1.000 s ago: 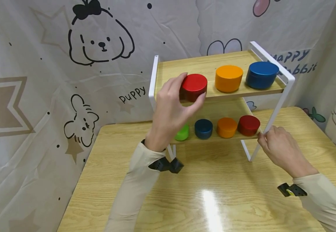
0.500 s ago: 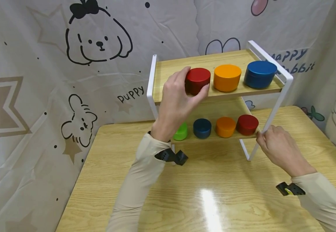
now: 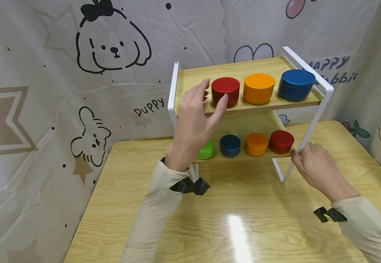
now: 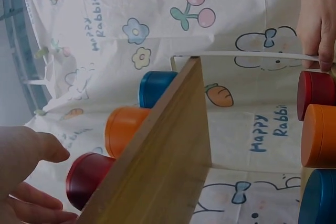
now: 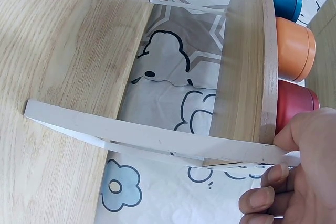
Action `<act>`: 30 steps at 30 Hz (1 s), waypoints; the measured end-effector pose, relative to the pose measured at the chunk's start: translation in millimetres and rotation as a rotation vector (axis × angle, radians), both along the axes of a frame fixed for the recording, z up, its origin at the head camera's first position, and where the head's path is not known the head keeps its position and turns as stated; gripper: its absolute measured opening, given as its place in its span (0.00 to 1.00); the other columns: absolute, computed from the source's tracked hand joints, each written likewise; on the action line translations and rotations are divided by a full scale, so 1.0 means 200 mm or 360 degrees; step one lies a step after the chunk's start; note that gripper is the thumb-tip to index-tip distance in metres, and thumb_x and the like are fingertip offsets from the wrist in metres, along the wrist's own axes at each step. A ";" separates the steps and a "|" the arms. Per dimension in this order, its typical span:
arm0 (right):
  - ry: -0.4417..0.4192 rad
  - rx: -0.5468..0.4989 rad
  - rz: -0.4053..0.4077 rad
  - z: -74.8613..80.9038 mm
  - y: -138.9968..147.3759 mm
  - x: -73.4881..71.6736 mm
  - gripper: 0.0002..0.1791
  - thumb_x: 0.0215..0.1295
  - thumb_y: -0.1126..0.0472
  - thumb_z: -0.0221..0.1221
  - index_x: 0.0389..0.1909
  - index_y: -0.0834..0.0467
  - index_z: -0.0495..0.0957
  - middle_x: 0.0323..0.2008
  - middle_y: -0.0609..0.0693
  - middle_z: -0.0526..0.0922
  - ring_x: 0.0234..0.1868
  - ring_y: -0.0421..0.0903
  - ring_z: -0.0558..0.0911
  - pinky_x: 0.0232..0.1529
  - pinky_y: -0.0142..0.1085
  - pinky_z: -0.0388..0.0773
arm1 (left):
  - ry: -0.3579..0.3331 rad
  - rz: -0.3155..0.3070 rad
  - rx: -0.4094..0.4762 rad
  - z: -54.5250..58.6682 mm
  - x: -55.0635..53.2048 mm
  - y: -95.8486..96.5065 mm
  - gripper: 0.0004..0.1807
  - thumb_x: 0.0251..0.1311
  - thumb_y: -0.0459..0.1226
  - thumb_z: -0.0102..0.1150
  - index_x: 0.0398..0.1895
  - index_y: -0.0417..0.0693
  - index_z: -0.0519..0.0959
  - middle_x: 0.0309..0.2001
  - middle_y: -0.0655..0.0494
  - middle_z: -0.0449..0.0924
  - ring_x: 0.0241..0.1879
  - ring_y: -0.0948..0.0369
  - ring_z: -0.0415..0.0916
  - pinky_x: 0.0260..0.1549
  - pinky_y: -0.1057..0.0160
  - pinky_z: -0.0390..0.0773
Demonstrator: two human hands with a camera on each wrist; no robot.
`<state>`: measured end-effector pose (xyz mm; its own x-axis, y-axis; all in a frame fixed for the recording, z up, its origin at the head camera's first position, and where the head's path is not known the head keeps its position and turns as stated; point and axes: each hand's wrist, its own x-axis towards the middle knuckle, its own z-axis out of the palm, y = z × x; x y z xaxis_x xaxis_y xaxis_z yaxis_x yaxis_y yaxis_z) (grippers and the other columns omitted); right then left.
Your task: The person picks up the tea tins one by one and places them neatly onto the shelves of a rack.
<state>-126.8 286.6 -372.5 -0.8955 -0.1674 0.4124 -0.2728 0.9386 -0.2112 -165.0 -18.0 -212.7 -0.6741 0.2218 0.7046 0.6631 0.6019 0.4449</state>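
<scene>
A two-tier wooden shelf (image 3: 230, 70) with white metal side frames stands on the table. At the left of its top board sits a round red tin (image 3: 227, 91). My left hand (image 3: 192, 126) is around that tin with thumb and fingers spread; the left wrist view shows a gap between the thumb (image 4: 52, 148) and the red tin (image 4: 89, 179). Further right on the top board are an orange tin (image 3: 259, 88) and a blue tin (image 3: 296, 84). My right hand (image 3: 322, 170) pinches the white side frame (image 5: 157, 137) of the shelf at the lower board's right end.
On the lower board stand a green tin (image 3: 206, 150), partly behind the left wrist, a dark blue tin (image 3: 230, 146), an orange tin (image 3: 256, 144) and a red tin (image 3: 281, 142). The wooden table (image 3: 243, 204) extends in front. A printed cloth (image 3: 121, 98) hangs behind.
My left hand has set the red tin back onto the top board beside the orange one, then let go and drawn slightly left. The right hand keeps its hold.
</scene>
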 end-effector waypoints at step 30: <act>0.0041 -0.0017 0.0007 -0.01 0.00 0.00 0.18 0.66 0.64 0.50 0.14 0.58 0.65 0.17 0.52 0.66 0.21 0.52 0.67 0.21 0.39 0.60 | 0.0135 0.0286 0.0289 -0.74 0.07 -0.55 0.11 0.55 0.28 0.59 0.42 0.33 0.78 0.40 0.41 0.80 0.37 0.49 0.77 0.38 0.54 0.78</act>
